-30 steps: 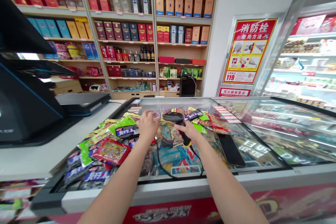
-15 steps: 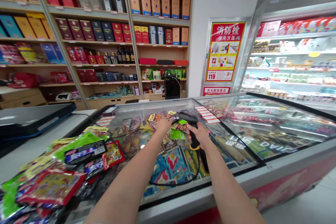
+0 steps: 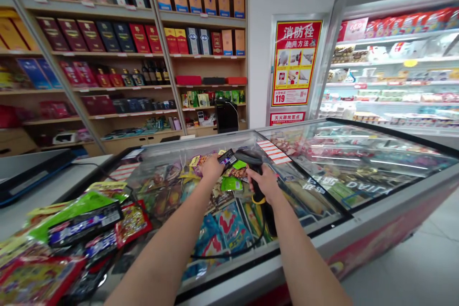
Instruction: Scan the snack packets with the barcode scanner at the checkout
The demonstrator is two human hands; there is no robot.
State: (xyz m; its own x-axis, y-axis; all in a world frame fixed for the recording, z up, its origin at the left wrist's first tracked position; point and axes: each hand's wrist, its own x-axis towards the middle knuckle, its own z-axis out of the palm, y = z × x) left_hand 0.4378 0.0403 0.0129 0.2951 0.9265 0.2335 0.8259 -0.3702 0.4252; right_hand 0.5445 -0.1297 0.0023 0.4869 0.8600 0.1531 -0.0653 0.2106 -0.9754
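Observation:
My right hand (image 3: 264, 182) is wrapped round the grip of a black barcode scanner (image 3: 249, 157), whose head points left. My left hand (image 3: 212, 168) is closed on the edge of a small dark snack packet (image 3: 226, 158) with a white barcode, just left of the scanner head. Both hands are over the glass top of a chest freezer (image 3: 179, 148). Below them lie a green packet (image 3: 231, 183) and other colourful snack packets, partly hidden by my hands. From the scanner a black cable (image 3: 236, 254) loops across the glass.
A heap of snack packets, among them a red-edged packet (image 3: 132, 222) and a black packet (image 3: 86, 222), covers the near left. Behind it stands a dark flat device (image 3: 32, 172) on the counter. Shelves of boxes (image 3: 201, 19) line the back wall; a lit cooler (image 3: 394, 76) stands right.
The view has turned slightly right, so everything sits further left. The dark packet in my left hand is tilted up more, with its printed face and barcode showing more plainly beside the scanner.

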